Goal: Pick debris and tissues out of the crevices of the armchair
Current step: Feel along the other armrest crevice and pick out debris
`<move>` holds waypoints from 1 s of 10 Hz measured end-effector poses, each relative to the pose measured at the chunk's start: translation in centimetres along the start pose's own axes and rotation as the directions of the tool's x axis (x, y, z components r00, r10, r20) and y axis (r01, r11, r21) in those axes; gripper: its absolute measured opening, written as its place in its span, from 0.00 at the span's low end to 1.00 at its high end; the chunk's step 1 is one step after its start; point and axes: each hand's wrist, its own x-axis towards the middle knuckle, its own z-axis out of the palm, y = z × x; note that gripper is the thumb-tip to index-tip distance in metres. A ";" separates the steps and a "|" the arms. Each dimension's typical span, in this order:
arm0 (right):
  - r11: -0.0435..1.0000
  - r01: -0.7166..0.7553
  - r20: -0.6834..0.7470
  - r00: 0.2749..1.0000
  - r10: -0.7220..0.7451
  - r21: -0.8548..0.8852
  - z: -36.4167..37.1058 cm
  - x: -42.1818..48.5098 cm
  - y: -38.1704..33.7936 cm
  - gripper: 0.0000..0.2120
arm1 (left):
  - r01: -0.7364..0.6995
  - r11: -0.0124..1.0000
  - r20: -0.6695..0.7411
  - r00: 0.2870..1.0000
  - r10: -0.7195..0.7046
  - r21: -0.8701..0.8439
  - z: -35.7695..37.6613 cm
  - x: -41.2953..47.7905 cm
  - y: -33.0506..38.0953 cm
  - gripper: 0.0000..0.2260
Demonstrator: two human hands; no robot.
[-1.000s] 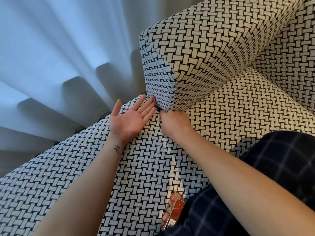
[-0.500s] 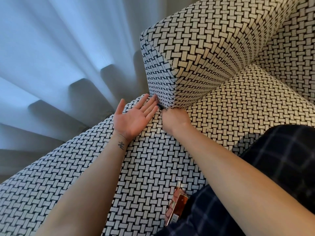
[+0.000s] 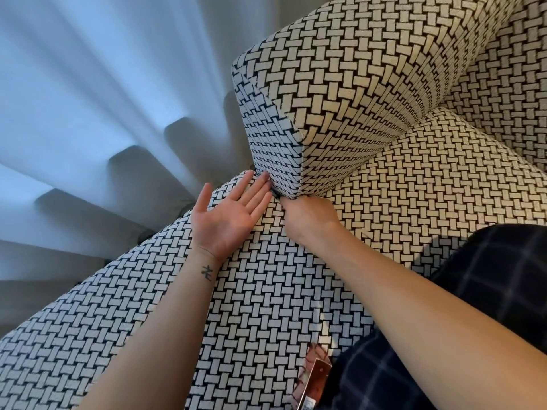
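No debris or tissue shows; whatever you are after lies hidden in the dark crevice (image 3: 277, 195) where the boxy armrest of the black-and-cream basket-weave upholstered armchair (image 3: 355, 93) meets the seat cushion. Your right hand (image 3: 309, 216) is knuckles-up with its fingers buried in that gap, so I cannot tell whether they pinch anything. Your left hand (image 3: 228, 216) lies palm-up beside it, fingers (image 3: 256, 192) straight and close together, tips touching the armrest's foot. Pull out too fast and a loose tissue could tear or slide deeper. A shiny copper-red packet (image 3: 314, 375) sits by your dark checked trouser leg (image 3: 488, 276) and is easy to overlook. A pale pleated curtain (image 3: 88, 99) hangs behind.
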 end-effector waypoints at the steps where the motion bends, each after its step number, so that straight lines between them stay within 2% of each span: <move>1: 0.998 -0.058 0.053 0.997 0.058 0.000 -0.3 0.5 -0.7 0.13 | -0.013 1.000 -0.023 1.000 0.013 0.000 0.0 -0.1 -0.2 0.34; 2: 0.999 -0.051 0.065 0.997 0.052 -0.015 -0.3 0.5 -0.7 0.10 | -0.015 1.000 -0.010 1.000 0.015 -0.003 0.3 -0.3 -0.2 0.34; 3: 0.999 0.013 0.009 1.000 -0.012 -0.045 -0.3 -0.1 -0.7 0.09 | -0.016 1.000 0.008 1.000 0.016 -0.010 0.5 -0.4 -0.2 0.34; 4: 0.997 0.058 -0.021 0.998 -0.059 -0.052 -0.2 -0.6 -0.2 0.09 | -0.011 1.000 -0.012 1.000 0.011 -0.002 -0.2 0.0 -0.2 0.34; 5: 0.994 0.110 -0.052 0.992 -0.111 -0.024 0.1 -0.7 0.3 0.12 | -0.006 1.000 0.027 1.000 0.006 -0.008 0.0 -0.2 -0.1 0.34; 7: 0.984 0.158 -0.111 0.980 -0.166 -0.079 0.3 -1.8 0.6 0.13 | -0.022 1.000 -0.001 1.000 0.022 0.012 -0.1 0.0 -0.1 0.34; 8: 0.984 0.141 -0.079 0.986 -0.150 -0.108 0.2 -2.0 0.7 0.14 | -0.018 1.000 0.004 1.000 0.018 0.004 -0.1 -0.1 -0.1 0.34; 10: 0.999 -0.017 0.141 0.990 0.021 -0.027 -0.9 0.5 -0.5 0.16 | -0.007 1.000 0.005 1.000 0.007 -0.021 -0.1 -0.2 -0.2 0.34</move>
